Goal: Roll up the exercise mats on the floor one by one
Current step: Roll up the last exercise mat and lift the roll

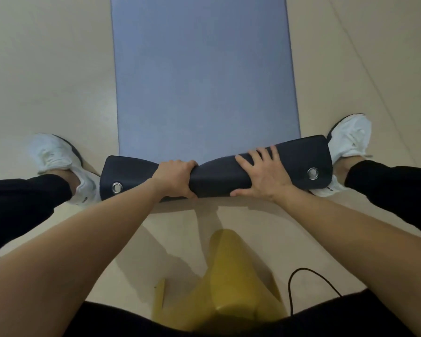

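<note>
Left fingers (180, 164): curled over the top of the roll, thumb tucked under its near side, clamped on the roll near its middle.
Left hand (174, 178): bare, wrist and forearm bare too, reaching in from the lower left.
Right fingers (258, 159): spread apart and laid flat on the roll's upper face, thumb stretched along its near edge; pressing rather than gripping.
Right hand (265, 176): bare, palm down on the roll, just right of the left hand.
Roll (216, 176): the near end of the mat turned over on itself; outer face dark navy, smooth and matte; a thick, soft, flattened tube, pinched lower where the left hand squeezes it, slanting up toward the right.
Eyelets (117, 187): two round metal rings, one near each end of the roll.
Mat (204, 81): blue-grey, fine-grained matte face, a long rectangle lying flat on the floor and running away from the roll to the top edge of view.
Shoes (56, 154): white, dark soles, one touching or nearly touching each end of the roll, on either side of the mat.
Trousers (22, 195): black, covering both legs.
Floor (46, 69): pale beige, smooth, slightly glossy, with faint seam lines at right.
Yellow thing (229, 276): blurred, close below the camera; I cannot tell what it is.
Cord (309, 283): thin black loop beside the yellow thing.
</note>
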The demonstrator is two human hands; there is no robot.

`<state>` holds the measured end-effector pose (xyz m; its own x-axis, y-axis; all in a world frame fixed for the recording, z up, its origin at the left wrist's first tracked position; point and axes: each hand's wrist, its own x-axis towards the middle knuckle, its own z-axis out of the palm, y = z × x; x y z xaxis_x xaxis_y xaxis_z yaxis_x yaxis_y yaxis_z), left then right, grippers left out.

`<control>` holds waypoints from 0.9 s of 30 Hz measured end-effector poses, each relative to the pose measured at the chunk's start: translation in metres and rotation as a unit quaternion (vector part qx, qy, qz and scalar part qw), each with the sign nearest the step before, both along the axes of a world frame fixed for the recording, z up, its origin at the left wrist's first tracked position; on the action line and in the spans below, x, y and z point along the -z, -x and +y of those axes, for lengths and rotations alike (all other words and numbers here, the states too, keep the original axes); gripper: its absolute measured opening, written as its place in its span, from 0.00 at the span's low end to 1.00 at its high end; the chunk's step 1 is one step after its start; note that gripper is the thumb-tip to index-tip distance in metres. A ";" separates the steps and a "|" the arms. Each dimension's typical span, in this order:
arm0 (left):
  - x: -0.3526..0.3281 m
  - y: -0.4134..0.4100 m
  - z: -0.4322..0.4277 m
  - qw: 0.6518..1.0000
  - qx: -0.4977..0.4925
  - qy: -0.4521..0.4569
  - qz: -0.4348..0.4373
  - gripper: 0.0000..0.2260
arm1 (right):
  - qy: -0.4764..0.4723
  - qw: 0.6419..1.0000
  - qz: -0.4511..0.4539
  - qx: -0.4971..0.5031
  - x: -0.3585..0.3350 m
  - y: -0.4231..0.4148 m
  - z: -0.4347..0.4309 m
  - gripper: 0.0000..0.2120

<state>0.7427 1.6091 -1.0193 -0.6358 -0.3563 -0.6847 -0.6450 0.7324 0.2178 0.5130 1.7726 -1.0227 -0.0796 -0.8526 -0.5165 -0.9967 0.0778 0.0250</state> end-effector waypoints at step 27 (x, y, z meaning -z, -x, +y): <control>0.048 0.002 -0.036 0.995 0.041 0.086 0.016 0.41 | 0.023 0.999 0.003 0.032 0.036 0.016 -0.050 0.40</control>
<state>0.7412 1.5733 -1.0672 -0.6877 -0.4127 -0.5973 -0.5766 0.8103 0.1040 0.4965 1.7222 -1.0582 -0.1379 -0.8681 -0.4768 -0.9894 0.1432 0.0254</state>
